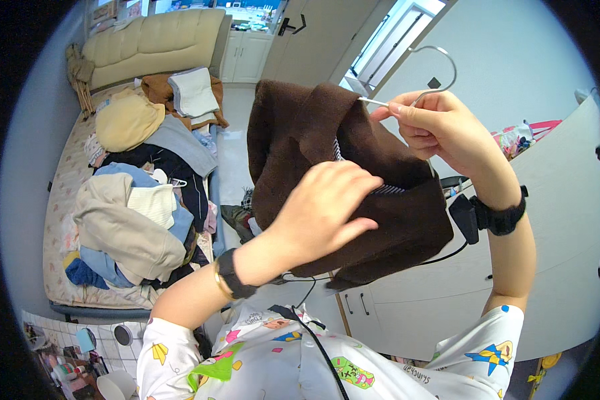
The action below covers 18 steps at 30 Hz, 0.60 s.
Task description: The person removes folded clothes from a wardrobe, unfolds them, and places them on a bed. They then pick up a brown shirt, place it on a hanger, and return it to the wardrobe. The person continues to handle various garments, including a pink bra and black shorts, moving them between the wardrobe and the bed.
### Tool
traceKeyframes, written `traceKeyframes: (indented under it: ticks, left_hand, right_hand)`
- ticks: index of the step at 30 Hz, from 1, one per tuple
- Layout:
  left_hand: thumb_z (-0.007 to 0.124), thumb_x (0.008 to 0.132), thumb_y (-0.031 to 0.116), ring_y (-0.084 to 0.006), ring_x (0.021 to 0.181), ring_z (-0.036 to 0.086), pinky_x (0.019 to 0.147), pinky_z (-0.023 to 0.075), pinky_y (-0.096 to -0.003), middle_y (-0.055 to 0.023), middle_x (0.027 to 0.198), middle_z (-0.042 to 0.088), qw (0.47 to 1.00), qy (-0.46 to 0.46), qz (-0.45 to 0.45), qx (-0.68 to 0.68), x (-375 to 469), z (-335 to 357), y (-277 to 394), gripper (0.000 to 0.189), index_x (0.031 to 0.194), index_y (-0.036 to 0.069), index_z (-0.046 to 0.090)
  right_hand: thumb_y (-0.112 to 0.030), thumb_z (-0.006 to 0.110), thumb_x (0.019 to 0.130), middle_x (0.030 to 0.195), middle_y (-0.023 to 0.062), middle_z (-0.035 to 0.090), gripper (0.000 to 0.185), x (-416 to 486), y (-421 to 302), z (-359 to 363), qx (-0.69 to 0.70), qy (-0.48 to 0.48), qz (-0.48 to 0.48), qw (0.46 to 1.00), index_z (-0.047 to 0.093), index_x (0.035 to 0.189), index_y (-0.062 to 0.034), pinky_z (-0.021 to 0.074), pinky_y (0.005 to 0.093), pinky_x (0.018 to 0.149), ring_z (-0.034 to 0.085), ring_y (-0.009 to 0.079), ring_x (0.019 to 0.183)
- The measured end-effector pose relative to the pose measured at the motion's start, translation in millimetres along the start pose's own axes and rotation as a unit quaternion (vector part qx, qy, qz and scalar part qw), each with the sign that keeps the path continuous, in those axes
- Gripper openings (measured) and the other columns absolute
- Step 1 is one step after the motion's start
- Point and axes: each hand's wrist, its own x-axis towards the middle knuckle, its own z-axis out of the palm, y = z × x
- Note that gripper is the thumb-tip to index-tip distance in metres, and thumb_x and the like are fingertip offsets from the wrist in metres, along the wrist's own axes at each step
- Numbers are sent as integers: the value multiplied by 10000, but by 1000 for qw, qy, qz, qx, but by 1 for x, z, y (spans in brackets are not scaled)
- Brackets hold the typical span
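A dark brown coat [290, 135] with a striped lining hangs in front of my chest. My right hand [425, 120] grips a clothes hanger [445, 55] near the base of its metal hook. One white arm of the hanger runs into the coat's collar; the rest of it is mostly hidden by the cloth. My left hand [325, 205] lies against the front of the coat below the collar opening, fingers extended and somewhat apart. No object shows in that hand.
To the left, a bed [62, 185] bears a heap of clothes, with a beige sweatshirt [125, 225] on top. White cabinets [430, 290] stand at the right. Bags or clothes [237, 220] lie on the floor by the bed. A black cable [320, 340] runs down my front.
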Motion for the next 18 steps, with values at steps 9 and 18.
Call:
traceKeyframes:
  ticks: [9, 18]
  left_hand:
    - [775, 732, 159, -228, 707, 599, 717, 503, -352, -53, 762, 592, 997, -9, 40, -59, 6, -27, 37, 211, 869, 54, 652]
    - [599, 943, 396, -128, 809, 598, 721, 483, -253, -51, 892, 661, 881, -254, -379, -123, 64, -83, -61, 415, 1042, -2, 665]
  right_hand:
    - [-247, 554, 988, 578, -68, 393, 300, -25, 3, 32, -35, 69, 30, 997, 670, 1021, 28, 238, 198, 434, 323, 25, 480]
    - [-125, 588, 948, 686, 41, 602, 193, -37, 39, 66, -169, -13, -137, 976, 670, 1029, 29, 431, 253, 529, 544, 145, 563]
